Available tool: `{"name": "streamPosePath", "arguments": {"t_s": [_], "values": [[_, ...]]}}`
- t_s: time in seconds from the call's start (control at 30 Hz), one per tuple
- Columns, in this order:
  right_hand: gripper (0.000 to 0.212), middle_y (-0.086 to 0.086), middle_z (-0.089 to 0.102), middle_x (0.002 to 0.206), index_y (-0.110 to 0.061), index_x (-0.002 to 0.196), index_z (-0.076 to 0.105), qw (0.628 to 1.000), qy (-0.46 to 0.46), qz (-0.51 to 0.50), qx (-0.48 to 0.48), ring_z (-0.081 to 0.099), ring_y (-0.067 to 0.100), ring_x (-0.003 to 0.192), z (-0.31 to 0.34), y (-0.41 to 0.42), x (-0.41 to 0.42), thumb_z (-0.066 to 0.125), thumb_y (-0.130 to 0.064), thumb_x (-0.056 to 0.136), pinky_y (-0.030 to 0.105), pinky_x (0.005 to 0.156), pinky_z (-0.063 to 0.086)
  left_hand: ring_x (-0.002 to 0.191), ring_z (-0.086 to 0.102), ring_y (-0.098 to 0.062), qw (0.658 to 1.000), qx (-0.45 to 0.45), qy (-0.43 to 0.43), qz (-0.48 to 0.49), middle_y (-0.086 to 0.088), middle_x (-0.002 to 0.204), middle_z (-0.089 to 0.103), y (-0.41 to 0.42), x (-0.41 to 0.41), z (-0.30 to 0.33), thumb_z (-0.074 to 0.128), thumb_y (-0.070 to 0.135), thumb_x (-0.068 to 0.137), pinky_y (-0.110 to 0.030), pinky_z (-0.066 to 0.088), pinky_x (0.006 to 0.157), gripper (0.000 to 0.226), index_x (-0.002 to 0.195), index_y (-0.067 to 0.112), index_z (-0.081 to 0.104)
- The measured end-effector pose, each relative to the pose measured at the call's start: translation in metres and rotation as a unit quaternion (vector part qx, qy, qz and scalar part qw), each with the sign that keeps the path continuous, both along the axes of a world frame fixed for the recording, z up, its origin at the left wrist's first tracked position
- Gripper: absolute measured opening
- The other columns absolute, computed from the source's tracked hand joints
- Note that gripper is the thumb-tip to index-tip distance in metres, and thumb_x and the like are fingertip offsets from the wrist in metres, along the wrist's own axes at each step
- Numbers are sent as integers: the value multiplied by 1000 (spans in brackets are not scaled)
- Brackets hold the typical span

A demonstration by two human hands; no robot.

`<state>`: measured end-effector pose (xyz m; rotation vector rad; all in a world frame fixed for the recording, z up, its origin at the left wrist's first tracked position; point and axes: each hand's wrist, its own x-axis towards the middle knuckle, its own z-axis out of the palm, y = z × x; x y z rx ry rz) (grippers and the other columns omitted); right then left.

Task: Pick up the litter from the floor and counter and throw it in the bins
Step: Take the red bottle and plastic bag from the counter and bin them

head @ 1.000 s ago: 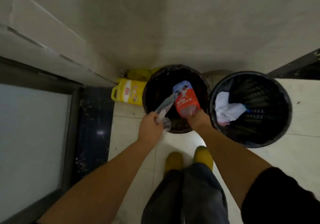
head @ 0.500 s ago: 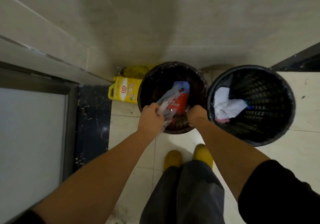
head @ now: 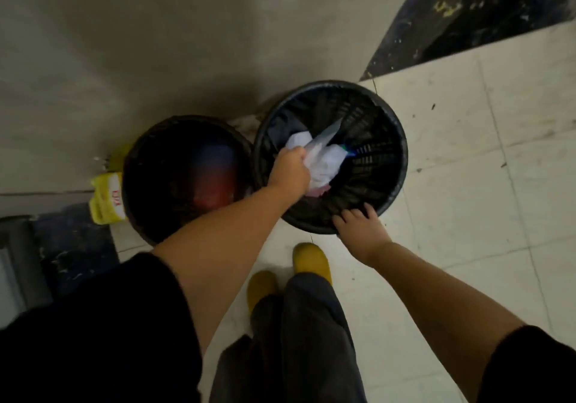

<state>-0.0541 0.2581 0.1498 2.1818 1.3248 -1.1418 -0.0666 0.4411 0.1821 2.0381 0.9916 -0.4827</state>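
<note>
Over the right bin [head: 396, 141], left hand [head: 288, 173] clutched a clear wrapper [head: 321, 144] for dropping; right hand [head: 361, 231] rested open on its rim, probably steadying it.

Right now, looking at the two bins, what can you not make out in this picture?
Head view only:
- Left bin: its contents are a red and blue smear, lost to darkness and motion blur.
- Right bin: litter under the white paper is covered by it.
- Left hand: fingertips hidden behind the clear plastic wrapper.
- Yellow bottle: partly hidden by the left bin; label too blurred to read.
</note>
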Motion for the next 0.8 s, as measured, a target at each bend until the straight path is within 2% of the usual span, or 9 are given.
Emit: {"name": "streamPosePath", "arguments": {"t_s": [0.07,0.17,0.3,0.37,0.4,0.47,0.53,0.73,0.8], "values": [[46,11,51,136,-12,139,39,999,-5,12,44,46,32,128,-13,-8,-3,43,-14,94,49,117,19,115,52,-36,999,20,10,-31,-26,125,52,-14,18,-44,42,1,92,-27,37,84,28,115,-3,57],[40,10,65,115,-11,124,57,991,-22,13,134,62,33,109,-29,-17,-11,38,-13,88,45,107,38,116,49,-38,993,56,35,-100,-24,128,47,-35,30,-97,43,3,91,-41,42,98,30,118,3,57],[47,3,72,79,-15,91,72,975,-53,5,214,71,26,75,-38,-20,-15,28,-17,74,40,88,54,121,46,-41,957,-18,137,-256,-23,134,44,-63,19,-136,54,35,91,-44,41,102,43,128,14,50],[45,6,72,81,-12,92,71,974,-47,-4,220,70,28,81,-30,-14,-8,29,-13,76,44,94,50,122,46,-40,947,-36,161,-276,-22,133,45,-66,14,-136,52,44,89,-44,40,103,49,128,15,47],[41,10,72,94,-10,102,68,979,-26,-3,200,68,31,94,-25,-10,-3,32,-11,81,48,104,42,123,46,-40,951,-35,158,-265,-22,133,45,-64,15,-131,51,44,90,-43,40,104,50,130,14,46],[40,14,56,132,-11,132,49,994,12,-13,111,49,32,127,-11,-3,7,41,-13,93,55,117,16,126,44,-40,960,-22,146,-238,-24,138,42,-51,17,-106,51,40,91,-42,39,105,55,137,12,40],[50,13,40,147,-14,145,32,998,15,-34,43,33,31,139,14,4,16,44,-24,97,58,118,4,127,43,-41,965,-7,127,-228,-26,140,41,-32,22,-68,53,34,92,-42,41,104,57,141,9,37],[48,13,38,147,-16,142,35,991,-15,-131,33,33,30,139,151,38,44,43,-33,98,54,119,13,121,51,-40,971,23,80,-225,-26,136,48,20,24,93,52,26,94,-40,44,99,48,136,4,42],[48,14,39,145,-13,142,35,986,-23,-159,40,38,32,134,215,48,53,40,-35,99,50,115,26,119,53,-39,968,47,66,-239,-26,132,51,26,22,157,50,25,95,-39,45,98,43,133,5,46]]}}
